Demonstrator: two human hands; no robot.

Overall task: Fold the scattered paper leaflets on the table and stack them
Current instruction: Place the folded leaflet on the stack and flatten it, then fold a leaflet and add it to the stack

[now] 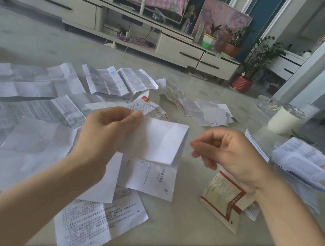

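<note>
Head view, left hand (107, 132) pinching folded leaflet (160, 141), right hand (227, 153) loosely curled, empty, white cup (281, 122) contents unclear.

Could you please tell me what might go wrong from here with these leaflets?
The left hand pinches the folded leaflet by its top edge, the right hand off it, so it may spring open. The printed sheet overhangs the near edge of the table and could slide off. The pile at right looks splayed and might spill.
</note>
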